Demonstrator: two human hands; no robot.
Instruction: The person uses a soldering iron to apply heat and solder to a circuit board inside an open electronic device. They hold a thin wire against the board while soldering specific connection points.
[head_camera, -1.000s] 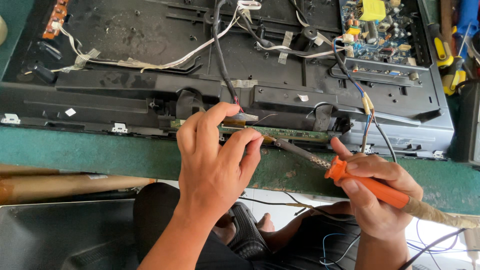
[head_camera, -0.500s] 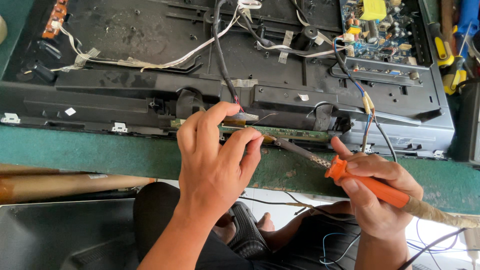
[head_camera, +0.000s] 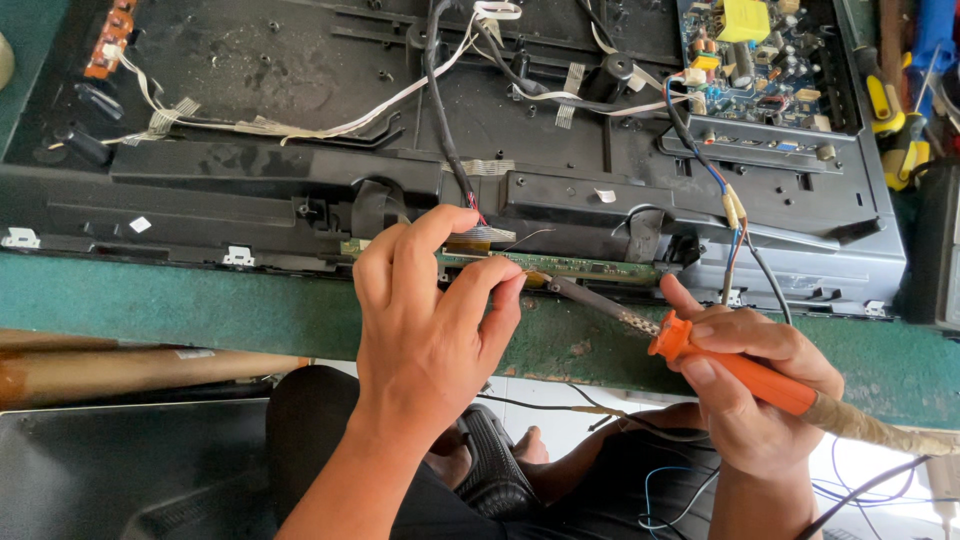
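My left hand (head_camera: 430, 310) rests on the near edge of an opened black television back (head_camera: 300, 170), its fingertips pinched at a narrow green circuit strip (head_camera: 590, 267), apparently around a thin wire. My right hand (head_camera: 750, 385) grips the orange handle of a soldering iron (head_camera: 740, 370). The iron's metal tip points left and touches the strip just beside my left fingertips. A black cable (head_camera: 440, 110) with red and white wires runs down to the same spot.
A blue circuit board (head_camera: 750, 60) with a yellow part sits at the top right. Yellow-handled screwdrivers (head_camera: 890, 110) lie at the right edge. The green bench edge (head_camera: 180, 300) runs across; a brown tube (head_camera: 140, 365) and a dark panel (head_camera: 110, 470) lie below it.
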